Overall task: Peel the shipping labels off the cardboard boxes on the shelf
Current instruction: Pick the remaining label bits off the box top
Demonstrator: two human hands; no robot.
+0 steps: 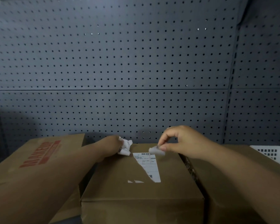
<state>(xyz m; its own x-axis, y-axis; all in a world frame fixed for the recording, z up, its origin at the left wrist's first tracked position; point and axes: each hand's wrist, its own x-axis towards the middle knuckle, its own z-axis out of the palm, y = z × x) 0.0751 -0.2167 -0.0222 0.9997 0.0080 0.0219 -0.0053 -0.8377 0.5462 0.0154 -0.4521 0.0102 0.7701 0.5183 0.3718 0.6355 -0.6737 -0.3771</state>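
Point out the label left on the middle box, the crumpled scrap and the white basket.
label (151, 166): head view, white middle strip.
crumpled scrap (126, 147): head view, centre of the wad.
white basket (272, 153): head view, slotted side wall.

label (149, 166) atop box (136, 191), beside basket (275, 155)

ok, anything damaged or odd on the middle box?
Yes: the shipping label on the middle box is torn diagonally, leaving a wedge and two white scraps stuck. Left hand holds crumpled pieces; right hand pinches a small strip.
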